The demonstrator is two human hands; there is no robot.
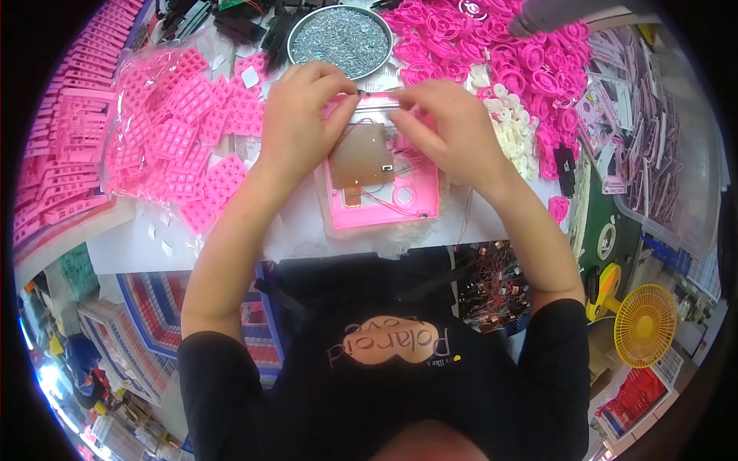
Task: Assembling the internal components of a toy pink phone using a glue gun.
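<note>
A shallow pink plastic case (pixel 374 218) lies in front of me on the white table. Inside it sit a brownish flat board (pixel 360 156), thin wires and a round ring moulding. A shiny silver strip (pixel 375 107) runs across its far end. My left hand (pixel 304 115) is closed at the far left corner, thumb and forefinger at the strip's end. At the far right corner, my right hand (pixel 453 127) bends its fingers over the edge, thumb beside the strip. The fingertips partly hide what they pinch. A clear plastic bag lies under the case.
Beyond the case stands a round tray (pixel 290 42) of small metal screws. Pink keypad pieces (pixel 184 127) lie bagged and loose at left. Pink ring parts (pixel 538 69) and cream pieces (pixel 511 123) are heaped at right. A grey tool nozzle (pixel 530 23) hangs above; a yellow fan (pixel 646 326) stands lower right.
</note>
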